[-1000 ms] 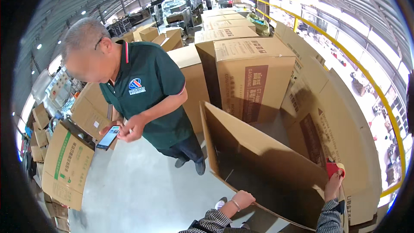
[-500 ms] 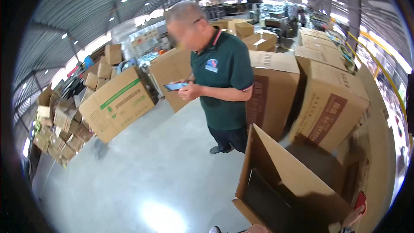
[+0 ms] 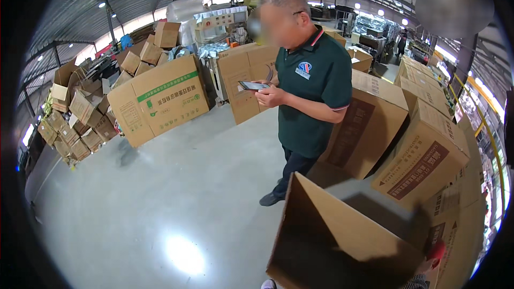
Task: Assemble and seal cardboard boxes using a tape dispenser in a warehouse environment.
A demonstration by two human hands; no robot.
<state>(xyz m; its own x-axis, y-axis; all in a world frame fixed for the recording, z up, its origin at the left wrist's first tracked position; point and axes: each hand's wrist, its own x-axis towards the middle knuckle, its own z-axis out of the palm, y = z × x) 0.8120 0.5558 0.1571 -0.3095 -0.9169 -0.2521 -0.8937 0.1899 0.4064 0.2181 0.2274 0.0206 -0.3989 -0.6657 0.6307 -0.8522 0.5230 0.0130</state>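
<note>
A tall open cardboard box stands right in front of me at the lower right, its inside mostly in shadow. Beside its right end, low in the picture, is my right hand, with a striped cuff behind it. A small red object shows at the fingers and seems gripped; its kind is too small and blurred to tell. My left hand is out of the picture.
A person in a dark green shirt stands just beyond the box, holding a phone. Large cartons line the right side. A flat carton with a green stripe leans at the left, near piled small boxes.
My view has swung, so the person and cartons sit further right. The open box fills the bottom more, and my left hand has dropped out of view. The person still looks at the phone.
</note>
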